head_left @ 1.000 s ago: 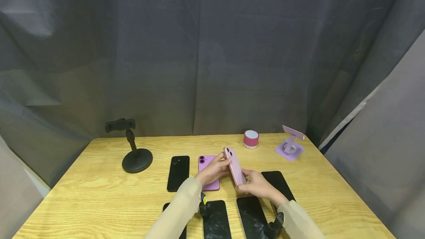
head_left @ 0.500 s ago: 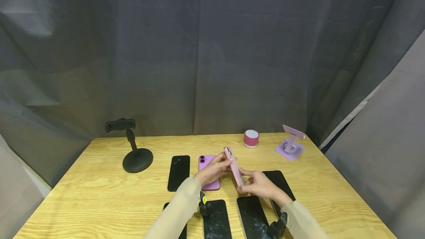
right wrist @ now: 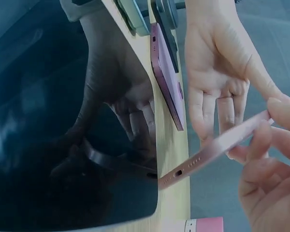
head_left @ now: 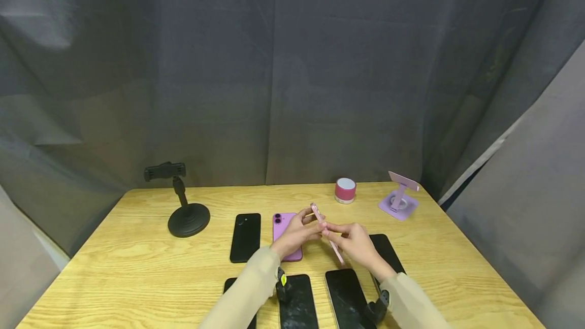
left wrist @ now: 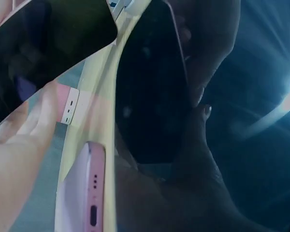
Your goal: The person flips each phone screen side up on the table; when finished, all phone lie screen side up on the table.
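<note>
A pink phone is up between both hands over the middle of the table, seen nearly edge-on in the head view. The left hand grips its upper part. The thumb and fingers of the right hand pinch it near mid-length. Its dark screen faces the left wrist camera, while its bottom edge with the charging port shows in the right wrist view. Behind the left hand lies a purple phone, camera side up and partly covered. One black phone lies screen up below the right hand.
A black phone holder stands back left, a purple folding stand back right. Near it sits a small pink cylinder with a white top. More black phones lie around: one left, one in front, one right.
The pink phone has turned from showing its back to nearly edge-on. The right hand has slid up along it from its lower end, closer to the left hand.
</note>
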Demonstrator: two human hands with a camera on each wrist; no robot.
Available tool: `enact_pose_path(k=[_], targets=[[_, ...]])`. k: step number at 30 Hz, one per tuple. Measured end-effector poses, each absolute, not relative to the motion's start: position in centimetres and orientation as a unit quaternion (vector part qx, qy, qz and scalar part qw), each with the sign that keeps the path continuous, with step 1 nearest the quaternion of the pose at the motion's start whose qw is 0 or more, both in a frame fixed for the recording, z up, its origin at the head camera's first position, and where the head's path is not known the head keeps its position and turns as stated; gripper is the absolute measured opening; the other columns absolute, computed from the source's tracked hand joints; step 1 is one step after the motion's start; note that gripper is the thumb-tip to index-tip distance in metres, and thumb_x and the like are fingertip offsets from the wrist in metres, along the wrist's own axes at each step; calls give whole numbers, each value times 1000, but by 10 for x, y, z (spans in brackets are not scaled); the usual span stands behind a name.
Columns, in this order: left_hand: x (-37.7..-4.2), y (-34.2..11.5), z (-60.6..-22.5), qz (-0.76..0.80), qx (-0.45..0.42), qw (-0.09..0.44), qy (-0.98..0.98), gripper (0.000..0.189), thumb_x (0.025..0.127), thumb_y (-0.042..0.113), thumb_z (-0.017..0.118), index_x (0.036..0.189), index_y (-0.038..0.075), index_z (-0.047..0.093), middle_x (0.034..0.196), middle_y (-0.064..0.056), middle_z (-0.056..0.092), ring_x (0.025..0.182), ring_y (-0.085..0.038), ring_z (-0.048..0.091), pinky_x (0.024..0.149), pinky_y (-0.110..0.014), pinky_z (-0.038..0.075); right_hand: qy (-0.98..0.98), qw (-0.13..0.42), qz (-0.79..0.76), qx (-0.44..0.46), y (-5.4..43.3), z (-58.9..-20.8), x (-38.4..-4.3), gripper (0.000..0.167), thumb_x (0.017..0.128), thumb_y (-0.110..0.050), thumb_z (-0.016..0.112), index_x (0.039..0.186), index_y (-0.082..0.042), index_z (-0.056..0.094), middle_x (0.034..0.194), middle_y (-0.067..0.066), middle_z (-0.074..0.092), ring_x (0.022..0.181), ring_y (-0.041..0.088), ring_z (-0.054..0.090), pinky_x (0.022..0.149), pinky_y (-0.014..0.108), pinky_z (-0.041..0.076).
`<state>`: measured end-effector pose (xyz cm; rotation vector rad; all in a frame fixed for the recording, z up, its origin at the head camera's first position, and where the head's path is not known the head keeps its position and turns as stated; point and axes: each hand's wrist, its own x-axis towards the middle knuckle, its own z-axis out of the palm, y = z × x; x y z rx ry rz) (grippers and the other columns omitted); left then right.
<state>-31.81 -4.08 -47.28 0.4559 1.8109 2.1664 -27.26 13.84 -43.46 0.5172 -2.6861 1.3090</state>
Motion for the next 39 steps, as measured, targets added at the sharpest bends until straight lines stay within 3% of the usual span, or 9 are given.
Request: enact_pose_path(k=[4,10,18,26,35,39], targets=[[-319,-41,-473,726,160,105,661,79,81,37,76,139,-4,42,139,-26,48,111,-26,63,91,-39,53,-879,74,436,180,137,-434,-269,30,89,-27,68,111,-7,72,49,0,59,42,10,51,38,19,32],[-318,-43,-471,714,169,99,672,77,85,34,71,144,-2,37,140,-26,47,113,-30,62,89,-34,55,-875,89,440,179,133,-432,-265,27,90,-21,68,111,-6,71,53,-1,60,44,5,48,39,20,34],[-317,-46,-471,704,157,76,688,66,88,28,69,144,8,42,132,-20,55,98,-29,68,84,-34,57,-874,118,441,166,133,-434,-264,23,90,-20,68,108,-7,74,77,7,71,52,4,51,45,21,40],[-319,-50,-471,725,108,45,678,44,88,12,69,130,2,58,107,-18,63,82,-32,71,79,-41,57,-876,158,431,147,138,-434,-265,20,90,-18,68,102,-4,75,58,-1,59,47,2,49,43,21,37],[-316,-56,-467,722,88,41,685,46,89,11,67,131,-5,54,110,-16,61,69,-20,72,71,-31,59,-877,150,441,115,145,-436,-270,23,91,-19,66,105,-3,74,50,-1,58,40,5,42,36,22,29],[-315,-56,-465,729,95,39,677,46,90,8,66,131,-8,52,109,-16,61,65,-14,70,69,-29,59,-883,146,435,101,148,-437,-272,24,91,-20,66,107,-4,74,50,0,58,42,6,48,38,21,28]])
